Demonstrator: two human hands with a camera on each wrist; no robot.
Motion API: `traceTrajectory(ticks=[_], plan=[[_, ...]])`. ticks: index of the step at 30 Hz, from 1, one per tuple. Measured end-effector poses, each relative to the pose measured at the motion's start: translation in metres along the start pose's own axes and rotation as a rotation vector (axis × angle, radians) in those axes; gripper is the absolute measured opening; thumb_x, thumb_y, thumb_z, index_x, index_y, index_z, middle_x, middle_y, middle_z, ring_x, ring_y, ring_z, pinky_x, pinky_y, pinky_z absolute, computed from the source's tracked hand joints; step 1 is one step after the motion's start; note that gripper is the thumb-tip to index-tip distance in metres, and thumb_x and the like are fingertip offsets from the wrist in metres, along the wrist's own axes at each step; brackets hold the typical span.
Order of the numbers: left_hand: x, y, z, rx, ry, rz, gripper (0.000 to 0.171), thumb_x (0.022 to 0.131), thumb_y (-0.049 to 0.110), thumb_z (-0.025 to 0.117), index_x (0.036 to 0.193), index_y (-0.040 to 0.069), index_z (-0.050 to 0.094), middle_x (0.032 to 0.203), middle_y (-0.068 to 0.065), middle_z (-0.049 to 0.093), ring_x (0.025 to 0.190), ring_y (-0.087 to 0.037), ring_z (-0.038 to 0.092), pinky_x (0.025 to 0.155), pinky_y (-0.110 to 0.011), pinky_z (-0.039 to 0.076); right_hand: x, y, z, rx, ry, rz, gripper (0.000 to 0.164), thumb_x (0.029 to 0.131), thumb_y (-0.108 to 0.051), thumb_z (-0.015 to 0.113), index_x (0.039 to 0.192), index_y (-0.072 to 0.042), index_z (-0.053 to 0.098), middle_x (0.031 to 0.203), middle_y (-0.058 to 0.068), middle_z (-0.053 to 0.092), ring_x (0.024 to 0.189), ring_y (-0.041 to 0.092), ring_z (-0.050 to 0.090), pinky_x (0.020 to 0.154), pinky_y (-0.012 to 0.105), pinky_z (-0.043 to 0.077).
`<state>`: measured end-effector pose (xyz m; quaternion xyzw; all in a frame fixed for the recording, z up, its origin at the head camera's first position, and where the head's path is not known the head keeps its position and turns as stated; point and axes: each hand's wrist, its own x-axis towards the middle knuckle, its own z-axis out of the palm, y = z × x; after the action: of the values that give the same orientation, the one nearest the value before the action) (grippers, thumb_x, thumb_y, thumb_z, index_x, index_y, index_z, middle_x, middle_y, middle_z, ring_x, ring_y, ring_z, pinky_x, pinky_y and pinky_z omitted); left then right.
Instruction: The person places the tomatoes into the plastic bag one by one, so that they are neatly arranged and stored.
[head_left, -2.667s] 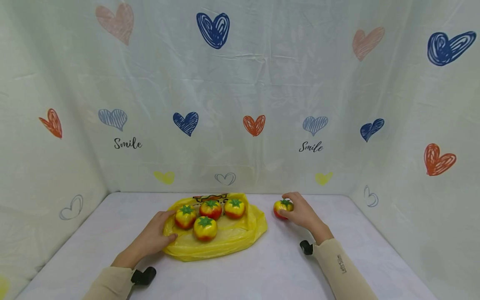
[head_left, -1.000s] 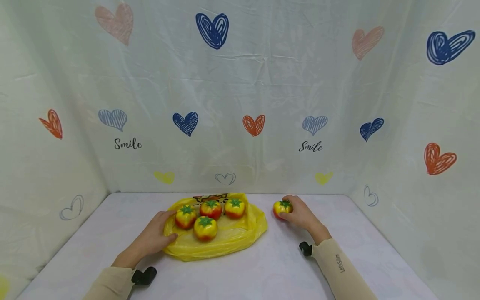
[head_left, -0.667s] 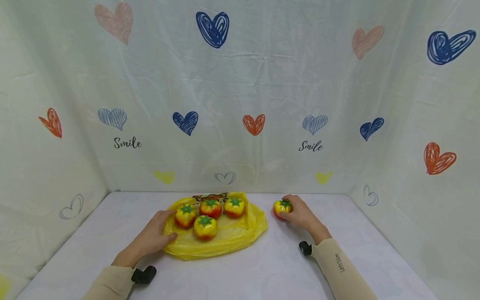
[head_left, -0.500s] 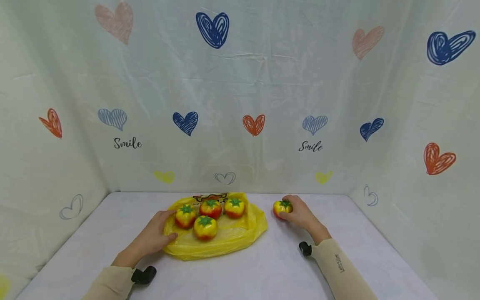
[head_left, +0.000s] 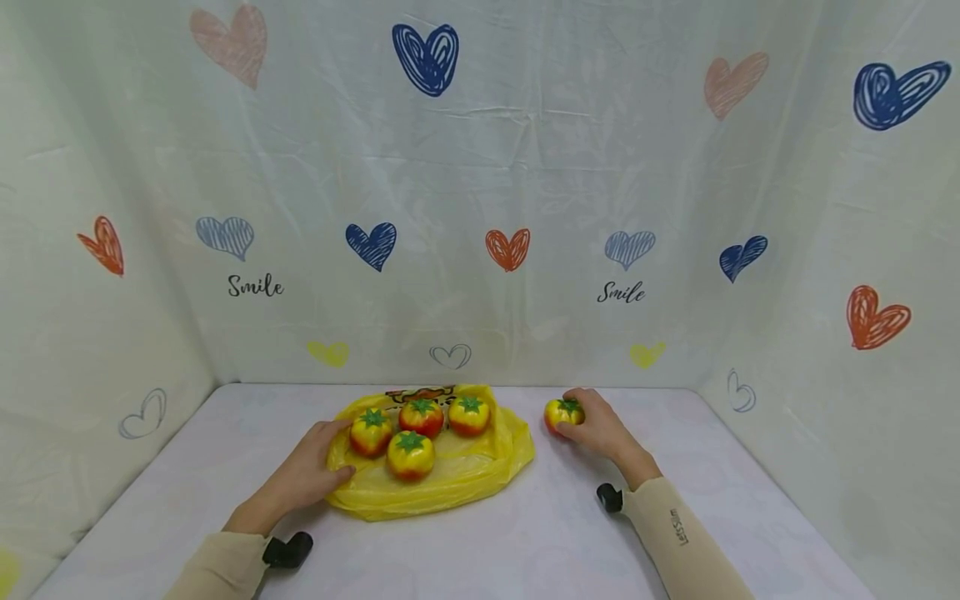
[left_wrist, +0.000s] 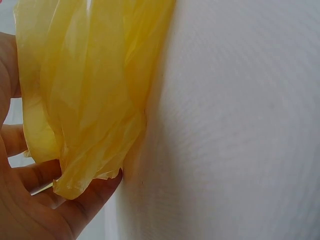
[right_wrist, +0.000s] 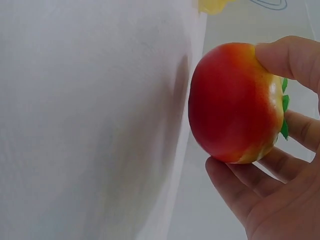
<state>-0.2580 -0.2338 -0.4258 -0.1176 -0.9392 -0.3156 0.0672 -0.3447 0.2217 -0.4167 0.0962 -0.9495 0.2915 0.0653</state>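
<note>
My left hand holds the left rim of a yellow plastic bag, thumb and fingers spread along it. In the left wrist view, creased plastic hides part of the fingers. Several glossy red-and-yellow tomatoes with green star-shaped tops sit grouped within the spread-open bag. To the bag's right, my right hand grips another tomato between thumb and fingers. The right wrist view shows this tomato with its red underside toward the table, the thumb pressed on one side and fingertips on the other.
The white table ends at a hanging cloth printed with hearts and "Smile", which closes the back and both sides. A small black device sits at the left wrist, with a matching one at the right.
My right hand and its tomato have shifted very slightly to the left. The left hand, the bag and the tomatoes in it stay where they were.
</note>
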Motion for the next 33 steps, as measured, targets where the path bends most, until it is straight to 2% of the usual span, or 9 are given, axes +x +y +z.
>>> traceTrajectory(ticks=[11,33], plan=[[0.0,-0.001,0.002,0.001,0.002,0.009,0.067,0.079,0.013,0.071,0.136,-0.005,0.041,0.132,-0.025,0.043,0.122,-0.042,0.043,0.102,-0.061,0.033,-0.006,-0.008,-0.002,0.03,0.001,-0.014,0.055,0.081,-0.027,0.073,0.129,-0.009,0.053,0.128,0.011,0.05,0.111,0.029,0.049,0.101,0.05,0.041],[-0.002,0.003,-0.001,-0.001,0.004,0.005,0.067,0.08,0.012,0.07,0.137,-0.005,0.04,0.133,-0.025,0.042,0.123,-0.043,0.042,0.102,-0.061,0.032,-0.01,-0.031,-0.006,-0.019,0.064,-0.201,0.051,0.082,-0.029,0.072,0.126,-0.01,0.055,0.126,0.007,0.051,0.105,0.023,0.052,0.095,0.042,0.047]])
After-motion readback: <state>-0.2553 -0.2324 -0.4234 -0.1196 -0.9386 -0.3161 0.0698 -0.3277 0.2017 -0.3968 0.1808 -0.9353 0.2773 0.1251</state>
